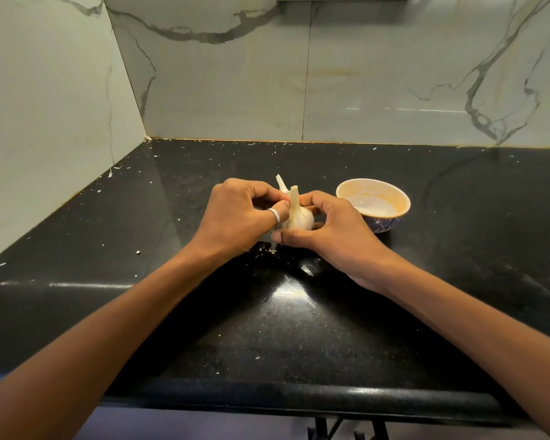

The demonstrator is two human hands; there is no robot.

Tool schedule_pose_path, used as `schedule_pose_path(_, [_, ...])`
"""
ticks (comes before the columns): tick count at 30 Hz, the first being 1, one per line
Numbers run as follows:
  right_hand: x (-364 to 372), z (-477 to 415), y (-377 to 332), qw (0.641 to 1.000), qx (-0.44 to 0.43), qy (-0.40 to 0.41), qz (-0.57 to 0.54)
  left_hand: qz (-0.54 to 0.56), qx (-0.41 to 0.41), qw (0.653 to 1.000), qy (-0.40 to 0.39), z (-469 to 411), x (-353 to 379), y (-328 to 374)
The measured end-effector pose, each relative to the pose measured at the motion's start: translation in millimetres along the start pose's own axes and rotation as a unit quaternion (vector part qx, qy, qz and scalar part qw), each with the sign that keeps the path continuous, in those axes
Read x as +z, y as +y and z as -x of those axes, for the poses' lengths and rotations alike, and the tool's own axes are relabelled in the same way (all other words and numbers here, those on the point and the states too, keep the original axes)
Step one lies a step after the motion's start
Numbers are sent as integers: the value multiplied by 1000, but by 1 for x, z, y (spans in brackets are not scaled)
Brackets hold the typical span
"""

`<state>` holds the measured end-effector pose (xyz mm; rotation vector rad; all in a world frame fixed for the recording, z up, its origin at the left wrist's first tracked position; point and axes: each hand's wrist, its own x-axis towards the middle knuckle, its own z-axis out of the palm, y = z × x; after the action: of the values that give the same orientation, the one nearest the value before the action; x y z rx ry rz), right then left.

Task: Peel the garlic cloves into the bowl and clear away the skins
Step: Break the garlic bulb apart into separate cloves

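A whole white garlic bulb (299,217) with an upright dry stalk is held between both hands above the black countertop (267,328). My left hand (235,217), with a silver ring on the thumb, pinches the bulb's left side near the stalk, where a strip of papery skin (280,183) sticks up. From the right, my right hand (327,231) grips the bulb with its thumb under the front. A small bowl (372,203), blue patterned outside and pale orange inside, stands just right of the hands with nothing visible in it.
Small white flecks of skin (264,249) lie scattered on the countertop, most under the hands and along the back edge. Marble-patterned walls (331,74) close the counter at the back and left. The counter's rounded front edge (299,395) runs near the bottom.
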<state>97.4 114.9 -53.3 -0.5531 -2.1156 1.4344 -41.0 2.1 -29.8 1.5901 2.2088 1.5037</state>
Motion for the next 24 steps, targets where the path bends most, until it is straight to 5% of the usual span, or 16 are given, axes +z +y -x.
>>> schedule_pose_path(16, [-2, -2, 0, 997, -23, -51, -55, -34, 28, 999, -8, -1, -2, -3])
schedule_pose_path(24, [-11, -3, -4, 978, 8, -60, -202, -22, 0, 992, -128, 0, -8, -2])
